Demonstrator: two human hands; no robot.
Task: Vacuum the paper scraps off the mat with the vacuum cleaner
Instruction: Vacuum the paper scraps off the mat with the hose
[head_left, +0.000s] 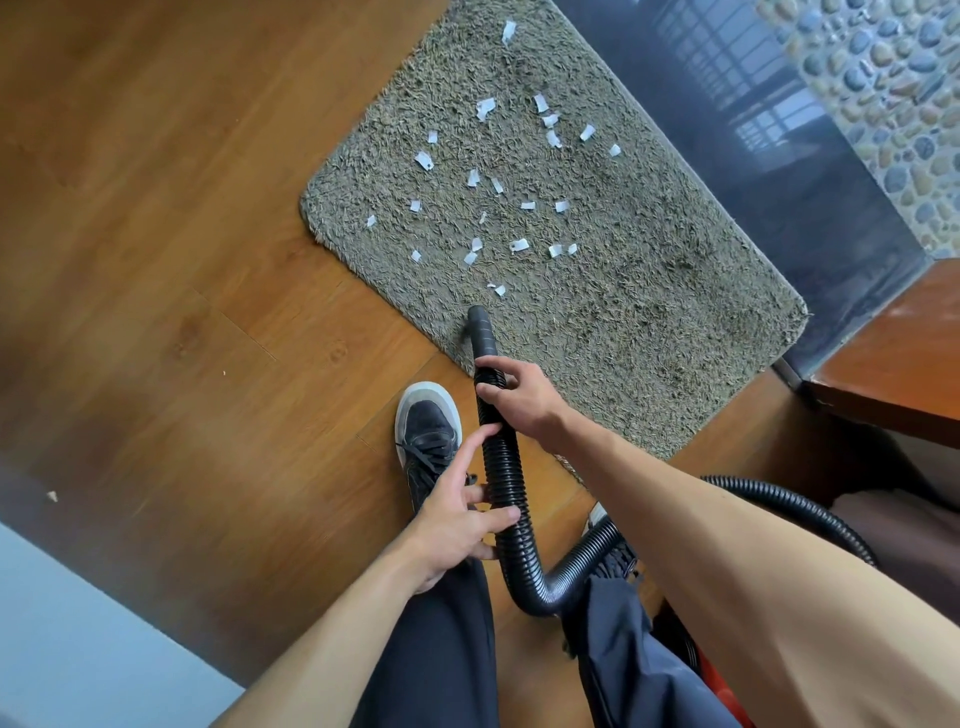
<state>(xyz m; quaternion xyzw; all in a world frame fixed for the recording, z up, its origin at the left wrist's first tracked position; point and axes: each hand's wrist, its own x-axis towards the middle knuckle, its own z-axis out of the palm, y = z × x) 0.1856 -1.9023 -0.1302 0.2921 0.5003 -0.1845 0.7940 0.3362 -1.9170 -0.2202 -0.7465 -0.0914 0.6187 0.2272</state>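
- Right hand grips the black hose; left hand loosely steadies it.
- Nozzle rests on mat; suction could lift the mat or scatter paper scraps.

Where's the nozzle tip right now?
Head view, centre: the nozzle sits over the mat's near edge, just short of the closest scraps, ahead of the right hand.

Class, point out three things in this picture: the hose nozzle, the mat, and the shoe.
hose nozzle (480, 325), head view, on its smooth black tip.
mat (649, 322), head view, on bare pile.
shoe (428, 415), head view, on its dark toe.
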